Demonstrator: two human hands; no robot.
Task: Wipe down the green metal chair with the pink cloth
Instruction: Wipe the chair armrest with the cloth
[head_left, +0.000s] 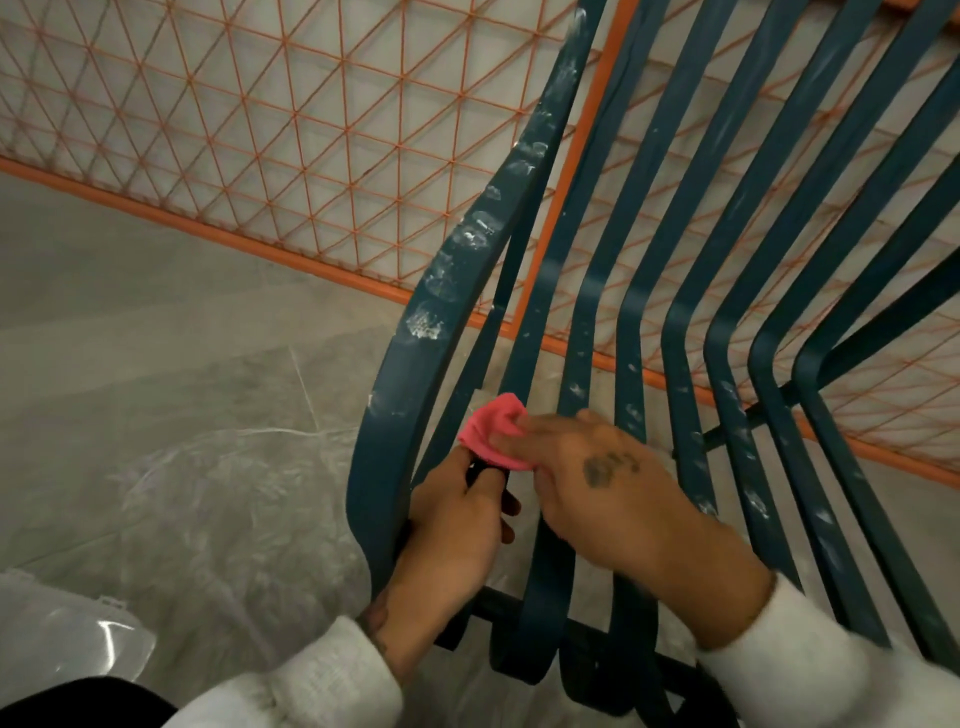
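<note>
At 6 o'clock from centre, cloth (493, 434): pink and bunched, set against the low slats of the chair (691, 208), between your two hands.
Right hand (597, 483): at 4 o'clock from the cloth, with its fingers laid over it. They are blurred and the thumb is hidden, so you cannot tell whether it pinches the cloth or only presses it.
Left hand (452, 530): at 7 o'clock from the cloth, fingers curled round a slat just inside the outer rail (395, 415). It steadies the chair and carries no cloth.
Done: very little, by the look of it. The rail looks cleaner beside your left hand, and that is the only stretch that does.
Left: white smears (452, 260) run up the rail toward 12 o'clock. More dot the slats at 3 and 4 o'clock from your right hand, and a faint haze lies on the tall back slats. The wiping looks to be at an early stage, with most of the chair still to cover.
Floor (156, 415): pale grey, seemingly under a wrinkled clear sheet with creases that catch the light.
Fence (260, 130): orange mesh on an orange frame, from 10 round to 3 o'clock, behind the chair.
Corner: a clear plastic piece (78, 623) at 8 o'clock, well apart from the chair.
</note>
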